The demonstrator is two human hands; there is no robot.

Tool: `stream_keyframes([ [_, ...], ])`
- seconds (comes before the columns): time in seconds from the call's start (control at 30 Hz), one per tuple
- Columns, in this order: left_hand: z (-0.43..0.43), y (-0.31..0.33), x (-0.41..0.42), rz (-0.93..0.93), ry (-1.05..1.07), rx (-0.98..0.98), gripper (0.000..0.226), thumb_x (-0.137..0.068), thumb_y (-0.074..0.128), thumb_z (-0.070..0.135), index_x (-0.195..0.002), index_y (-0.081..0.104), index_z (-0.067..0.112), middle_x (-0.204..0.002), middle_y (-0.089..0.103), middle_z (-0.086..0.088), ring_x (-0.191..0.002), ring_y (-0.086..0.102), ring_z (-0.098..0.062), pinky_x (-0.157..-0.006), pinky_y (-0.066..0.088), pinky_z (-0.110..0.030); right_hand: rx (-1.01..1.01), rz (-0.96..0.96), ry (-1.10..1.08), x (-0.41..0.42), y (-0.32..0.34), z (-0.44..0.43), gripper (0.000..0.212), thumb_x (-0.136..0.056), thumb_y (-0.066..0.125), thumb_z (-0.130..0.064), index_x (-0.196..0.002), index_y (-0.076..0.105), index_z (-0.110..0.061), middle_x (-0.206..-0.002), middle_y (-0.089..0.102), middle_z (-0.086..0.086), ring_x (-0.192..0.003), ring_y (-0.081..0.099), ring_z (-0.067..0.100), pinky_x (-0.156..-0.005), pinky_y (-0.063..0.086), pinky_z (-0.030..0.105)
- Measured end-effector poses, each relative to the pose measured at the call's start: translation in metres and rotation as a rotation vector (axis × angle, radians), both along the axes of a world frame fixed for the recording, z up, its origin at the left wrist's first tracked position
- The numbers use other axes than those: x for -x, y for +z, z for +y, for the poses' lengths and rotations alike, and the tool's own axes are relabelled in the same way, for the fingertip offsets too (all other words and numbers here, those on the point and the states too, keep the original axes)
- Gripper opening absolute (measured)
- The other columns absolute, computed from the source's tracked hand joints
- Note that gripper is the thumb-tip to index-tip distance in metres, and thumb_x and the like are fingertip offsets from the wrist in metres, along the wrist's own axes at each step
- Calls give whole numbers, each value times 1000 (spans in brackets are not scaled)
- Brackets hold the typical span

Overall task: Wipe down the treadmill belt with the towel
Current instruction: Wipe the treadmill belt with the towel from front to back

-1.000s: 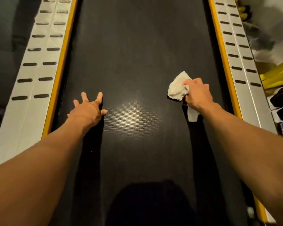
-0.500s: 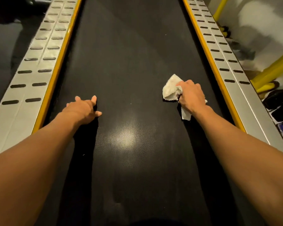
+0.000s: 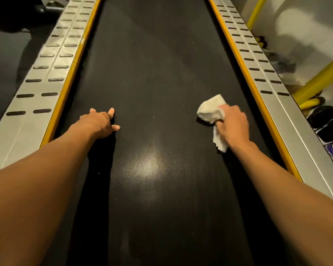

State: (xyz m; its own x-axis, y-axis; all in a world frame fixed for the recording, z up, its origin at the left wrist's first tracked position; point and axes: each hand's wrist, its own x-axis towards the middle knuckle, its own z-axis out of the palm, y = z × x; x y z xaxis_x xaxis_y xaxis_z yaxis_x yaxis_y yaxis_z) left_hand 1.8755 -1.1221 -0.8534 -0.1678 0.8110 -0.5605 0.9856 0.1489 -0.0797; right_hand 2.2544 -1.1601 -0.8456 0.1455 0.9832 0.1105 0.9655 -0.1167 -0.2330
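White towel point(image 3: 210, 109) in right hand point(image 3: 234, 124) touches belt point(image 3: 158, 73); left hand point(image 3: 98, 122) rests there.

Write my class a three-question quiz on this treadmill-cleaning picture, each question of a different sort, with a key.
1. True or false: the left hand rests on the belt and holds nothing.
2. Which hand grips the towel? A) left B) right C) both
3. Fill in: the shoes lie on the floor beyond the ____ side rail.
Key: 1 true; 2 B, the right hand; 3 right.
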Motion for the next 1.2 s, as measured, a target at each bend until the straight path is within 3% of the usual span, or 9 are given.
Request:
stream_keyframes([
  [0.13, -1, 2, -5, 2, 14, 5, 78, -93, 41, 60, -152, -5, 38, -160, 2, -21, -147, 5, -42, -115, 20, -58, -44, 151, 298, 31, 3, -30, 42, -73, 61, -1, -107, 64, -26, -104, 59, 3, -93, 55, 27, -78, 45, 35],
  [0.33, -1, 4, -6, -17, -2, 5, 76, -96, 41, 56, -153, -4, 34, -160, 6, -21, -147, 3, -40, -117, 16, -55, -61, 51, -54, 33, 6, 14, 29, -82, 49, -4, -105, 59, -18, -104, 56, 12, -95, 53, 35, -70, 40, 35],
  [0.43, -6, 13, -11, -19, 15, -10, 75, -97, 42, 53, -154, -3, 34, -159, 2, -23, -147, 5, -41, -118, 15, -54, -42, 76, 200, 91, -7, -15, 40, -70, 43, 0, -94, 61, -26, -97, 56, 4, -88, 48, 31, -70, 46, 40],
  [0.57, -12, 15, -16, -10, 26, -46, 72, -97, 42, 52, -153, -1, 37, -159, -2, -24, -144, 13, -45, -116, 20, -55, -16, 199, 576, 139, -4, -40, 51, -67, 52, -1, -106, 66, -31, -106, 62, -3, -92, 50, 27, -77, 45, 37],
  [0.77, -20, 16, -14, -80, 83, -89, 69, -94, 46, 55, -150, 7, 45, -160, -2, -18, -143, 15, -48, -107, 30, -64, -84, 110, 145, 127, -3, 9, 39, -77, 40, 1, -98, 61, -24, -101, 55, 5, -93, 51, 34, -67, 44, 38],
  [0.87, -22, 19, -15, -82, 87, -103, 68, -94, 46, 54, -150, 9, 44, -161, -2, -17, -143, 14, -47, -108, 29, -64, -73, 139, 328, 145, -15, -22, 51, -70, 36, 1, -103, 61, -28, -95, 55, 1, -87, 49, 30, -69, 48, 45],
  [1.0, -28, 20, -16, -91, 95, -110, 68, -96, 44, 53, -150, 4, 45, -161, -3, -15, -144, 11, -48, -108, 28, -65, -81, 204, 680, 155, -18, -51, 52, -68, 55, 3, -109, 66, -27, -109, 62, -3, -90, 52, 26, -79, 44, 34],
  [1.1, -32, 18, -14, -105, 94, -137, 67, -96, 44, 54, -150, 6, 46, -161, -2, -15, -144, 10, -47, -109, 26, -65, -211, 349, 456, 152, -6, -16, 53, -67, 47, -1, -109, 68, -25, -108, 65, 2, -95, 58, 29, -80, 38, 26],
  [1.2, -34, 21, -13, -104, 77, -167, 66, -94, 46, 55, -150, 15, 41, -161, 6, -17, -142, 20, -45, -108, 30, -61, -129, 226, 262, 157, -12, 12, 43, -73, 44, -1, -101, 63, -28, -101, 62, 4, -94, 57, 33, -71, 39, 28],
])
